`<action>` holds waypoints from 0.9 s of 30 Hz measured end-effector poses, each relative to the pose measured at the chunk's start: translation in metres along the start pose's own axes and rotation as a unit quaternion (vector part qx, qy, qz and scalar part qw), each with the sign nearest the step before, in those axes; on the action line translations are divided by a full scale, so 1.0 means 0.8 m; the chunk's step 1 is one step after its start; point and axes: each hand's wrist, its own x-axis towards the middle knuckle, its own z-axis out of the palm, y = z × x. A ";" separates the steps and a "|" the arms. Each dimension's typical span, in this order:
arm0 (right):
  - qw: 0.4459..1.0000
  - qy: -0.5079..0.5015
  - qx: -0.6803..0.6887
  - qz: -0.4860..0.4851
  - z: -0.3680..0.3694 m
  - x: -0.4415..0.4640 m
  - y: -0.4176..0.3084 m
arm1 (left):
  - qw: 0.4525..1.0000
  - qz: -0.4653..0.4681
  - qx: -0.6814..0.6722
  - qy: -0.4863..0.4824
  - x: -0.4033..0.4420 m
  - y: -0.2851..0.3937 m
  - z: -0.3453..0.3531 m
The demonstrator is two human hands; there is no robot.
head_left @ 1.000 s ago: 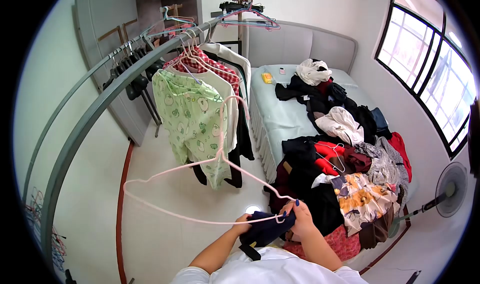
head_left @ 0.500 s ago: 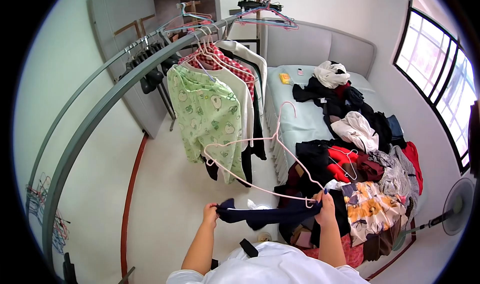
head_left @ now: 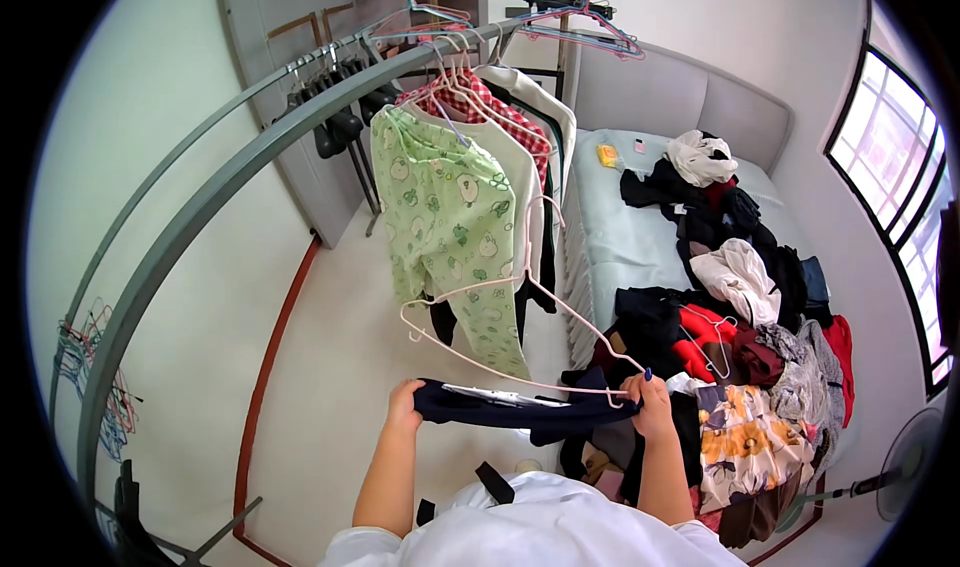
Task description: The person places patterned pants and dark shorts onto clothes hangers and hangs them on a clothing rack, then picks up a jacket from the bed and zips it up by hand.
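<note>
A dark navy garment (head_left: 520, 417) is stretched sideways between my two hands, with a white strip showing along its upper edge. My left hand (head_left: 405, 404) is closed on its left end. At the other end, my right hand (head_left: 650, 402) grips the cloth together with the lower right corner of a pink hanger (head_left: 470, 289). The hanger stands tilted above the garment, its hook pointing up in front of the hanging clothes. Green patterned pants (head_left: 445, 217) hang on the rack just beyond it.
A curved grey rack rail (head_left: 215, 167) arches across the left, holding clothes and hangers. On the right, a bed (head_left: 610, 207) bears a heap of clothes, including a floral garment (head_left: 750, 442). A fan (head_left: 908, 467) stands at the lower right.
The navy garment went from bunched to stretched wide as my left hand moved left. The hanger shifted with my right hand and now sits lower. The view has swung left.
</note>
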 end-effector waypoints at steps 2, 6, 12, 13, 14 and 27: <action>1.000 -0.010 -0.015 -0.001 -0.002 0.005 -0.003 | 1.000 0.006 0.012 0.015 -0.009 0.008 0.008; 0.997 -0.032 -0.065 -0.006 0.000 0.013 -0.012 | 0.998 0.000 -0.033 0.049 -0.006 0.009 0.014; 0.993 -0.052 -0.104 0.009 -0.007 0.014 -0.009 | 0.994 0.022 -0.020 0.106 -0.014 0.010 0.019; 0.994 -0.052 -0.101 0.001 -0.006 0.014 -0.007 | 0.994 0.021 -0.021 0.109 -0.012 0.009 0.015; 0.993 -0.053 -0.101 0.004 -0.004 0.014 -0.007 | 0.993 0.025 -0.007 0.113 -0.008 0.007 0.011; 0.957 -0.155 -0.241 0.042 0.017 0.013 -0.021 | 0.963 0.138 0.182 0.146 -0.002 0.018 -0.011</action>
